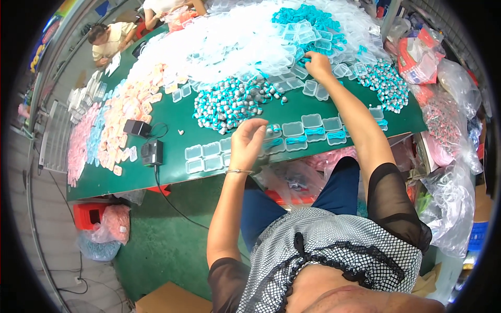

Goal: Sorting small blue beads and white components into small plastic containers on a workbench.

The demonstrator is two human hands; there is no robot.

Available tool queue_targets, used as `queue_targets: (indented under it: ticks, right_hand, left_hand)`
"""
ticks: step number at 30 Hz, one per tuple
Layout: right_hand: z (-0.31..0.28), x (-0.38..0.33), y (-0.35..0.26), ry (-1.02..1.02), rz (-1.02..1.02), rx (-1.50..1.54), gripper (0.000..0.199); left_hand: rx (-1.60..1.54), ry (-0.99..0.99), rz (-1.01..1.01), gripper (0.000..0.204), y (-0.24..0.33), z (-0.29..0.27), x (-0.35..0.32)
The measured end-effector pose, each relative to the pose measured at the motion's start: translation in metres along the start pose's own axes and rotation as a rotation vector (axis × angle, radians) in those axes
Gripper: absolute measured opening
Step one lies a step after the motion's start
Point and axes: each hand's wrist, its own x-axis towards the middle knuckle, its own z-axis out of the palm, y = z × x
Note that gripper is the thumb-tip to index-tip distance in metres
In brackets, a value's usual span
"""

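My left hand [247,142] is over the rows of small clear plastic boxes at the table's near edge. Its fingers are curved and its thumb stands apart; I see nothing held between them. Beside its fingertips lie small grey-and-teal pieces [273,129]. Farther off, my right hand [318,68] reaches into the heap at the right. Its fingers bend down by the teal cords [307,20] and loose clear boxes [309,87]; what they grip is too small to make out. Several open boxes in the near rows hold a teal cord bundle [296,140].
A pile of grey-and-teal pieces [224,104] covers the middle of the green table [177,175]; another pile [386,86] is at right. Black chargers [152,153] with a cable stand at left, near peach cases [112,133]. Two other people sit at the far left.
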Motion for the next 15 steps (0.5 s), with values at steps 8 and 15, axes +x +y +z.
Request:
queue_targets:
  ticks: [8, 15]
  right_hand:
    - [-0.057, -0.031, 0.004, -0.244, 0.276, 0.675, 0.023]
    - [-0.076, -0.118, -0.088, -0.603, 0.018, 0.952, 0.024]
  left_hand:
    - [-0.316, -0.054, -0.085, 0.016, 0.005, 0.011, 0.005]
    - [-0.855, -0.104, -0.353, 0.069, 0.005, 0.037, 0.029]
